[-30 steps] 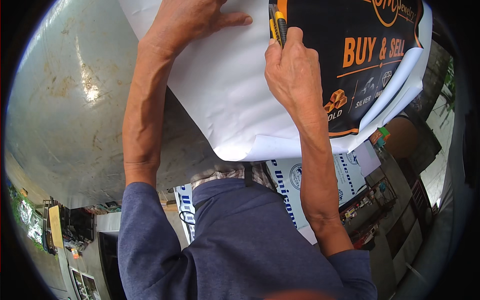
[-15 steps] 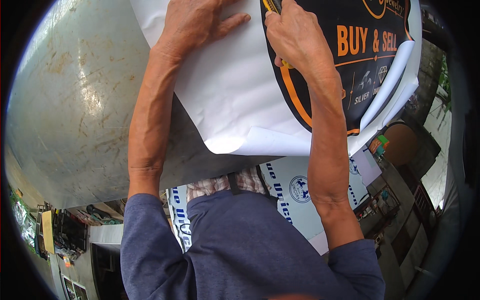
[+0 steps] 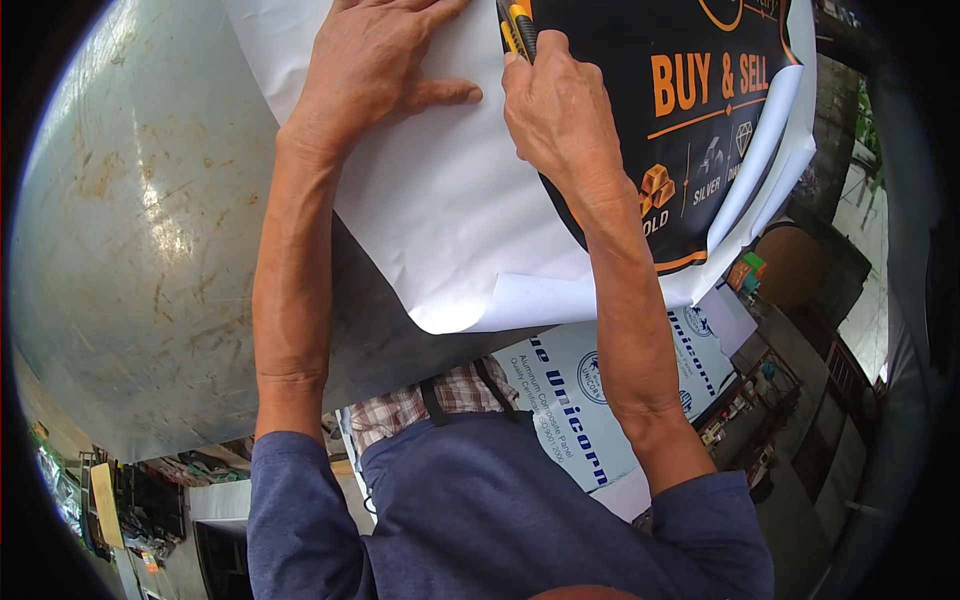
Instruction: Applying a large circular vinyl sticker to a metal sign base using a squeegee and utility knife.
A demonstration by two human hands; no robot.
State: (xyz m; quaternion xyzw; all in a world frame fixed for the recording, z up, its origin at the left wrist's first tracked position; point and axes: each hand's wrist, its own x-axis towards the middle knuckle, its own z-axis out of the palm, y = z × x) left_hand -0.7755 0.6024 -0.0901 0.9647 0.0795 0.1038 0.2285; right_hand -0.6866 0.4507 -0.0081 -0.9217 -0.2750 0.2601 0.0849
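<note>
My right hand (image 3: 562, 110) is closed round a yellow and black utility knife (image 3: 518, 32), held at the left edge of a black printed sign sheet (image 3: 690, 110) with orange lettering and border. The knife's tip lies at the top rim of the picture and cannot be made out. My left hand (image 3: 375, 68) lies flat on the white margin (image 3: 420, 190) of the sheet, fingers stretched, thumb pointing toward the knife. Along the sheet's right side cut strips of white margin (image 3: 755, 165) curl up, and the near corner of the sheet curls too.
Under the sheet is a scuffed metal tabletop (image 3: 140, 260), reaching far to the left. Below its near edge a light blue printed panel (image 3: 570, 400) shows beside my body. Shelves with assorted goods (image 3: 130, 490) stand lower left; a round brown board (image 3: 795, 265) is at right.
My right hand with the knife has shifted left and nearer to me along the sign's edge. The left hand stays flat on the white margin. The view has moved slightly.
</note>
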